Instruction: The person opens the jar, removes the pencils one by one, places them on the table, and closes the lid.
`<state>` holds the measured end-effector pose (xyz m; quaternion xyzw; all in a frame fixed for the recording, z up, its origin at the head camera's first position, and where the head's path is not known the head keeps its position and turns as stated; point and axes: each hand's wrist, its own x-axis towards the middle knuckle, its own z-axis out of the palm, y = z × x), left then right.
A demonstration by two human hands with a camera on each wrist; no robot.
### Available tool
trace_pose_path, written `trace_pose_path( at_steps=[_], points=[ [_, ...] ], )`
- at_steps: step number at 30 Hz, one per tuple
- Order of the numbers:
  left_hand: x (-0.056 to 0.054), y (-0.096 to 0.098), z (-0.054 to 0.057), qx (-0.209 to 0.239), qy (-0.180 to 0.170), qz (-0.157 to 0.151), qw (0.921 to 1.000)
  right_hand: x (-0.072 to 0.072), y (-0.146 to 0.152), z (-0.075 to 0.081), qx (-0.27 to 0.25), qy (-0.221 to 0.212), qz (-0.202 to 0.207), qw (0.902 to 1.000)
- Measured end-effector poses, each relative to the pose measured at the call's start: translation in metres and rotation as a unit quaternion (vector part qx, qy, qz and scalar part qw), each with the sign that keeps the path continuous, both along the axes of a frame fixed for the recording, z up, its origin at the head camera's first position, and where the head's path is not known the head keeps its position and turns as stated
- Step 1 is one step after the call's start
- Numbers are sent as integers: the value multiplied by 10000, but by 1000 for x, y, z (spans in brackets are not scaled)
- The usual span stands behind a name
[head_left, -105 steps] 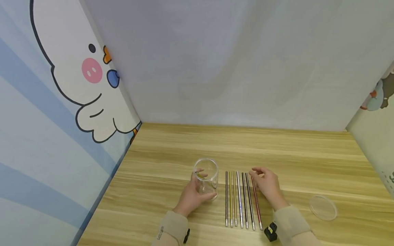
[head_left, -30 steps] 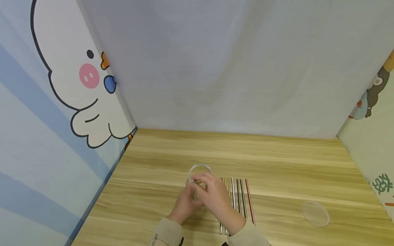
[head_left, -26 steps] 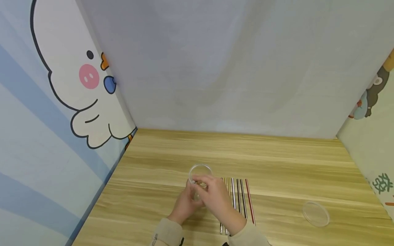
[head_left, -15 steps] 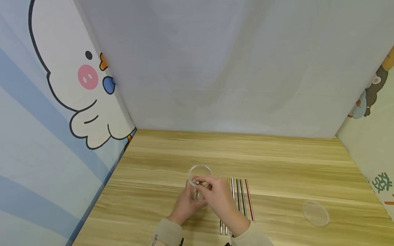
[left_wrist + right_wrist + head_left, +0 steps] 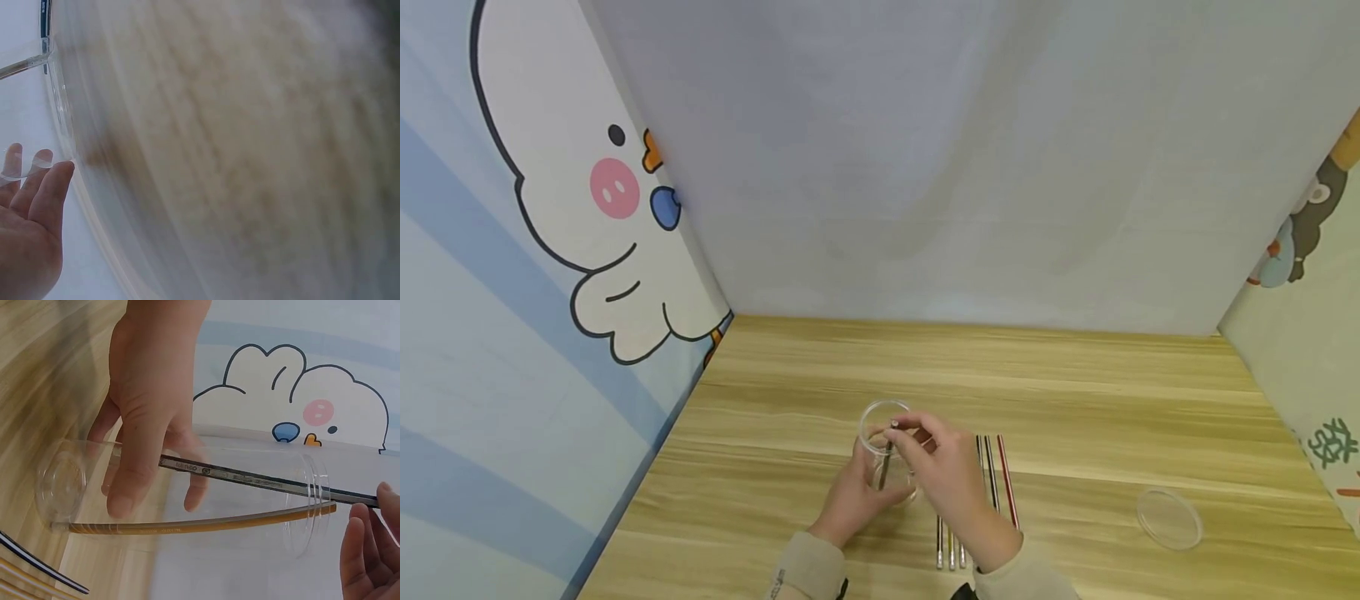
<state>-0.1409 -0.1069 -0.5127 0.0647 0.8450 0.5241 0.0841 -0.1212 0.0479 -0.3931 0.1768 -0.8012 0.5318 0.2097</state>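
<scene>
While the left hand [image 5: 857, 493] holds the clear jar [image 5: 240, 499], apparently resting on the counter [image 5: 775, 400], the right hand [image 5: 951, 468] pinches a dark pencil [image 5: 269, 482] slanting into it, near a yellow pencil [image 5: 200, 526] inside.

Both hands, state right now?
Left hand: closed around the clear jar.
Right hand: closed, fingers pinching the end of a dark pencil that sits mostly inside the jar.

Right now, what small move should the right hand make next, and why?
Probably lower the dark pencil further into the clear jar: the right hand pinches its protruding end, much of its shaft is already inside, and the left hand grips the jar.
</scene>
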Motion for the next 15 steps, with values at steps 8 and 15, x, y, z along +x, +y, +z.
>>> trace_pose_path(
  at_steps=[8,15],
  points=[
    [-1,1,-2,62,-54,95,9999,-5,12,5,-156,1207,-321,9920],
    [-2,1,-4,80,96,73,9999,-7,22,11,-653,1902,-513,9782]
  ],
)
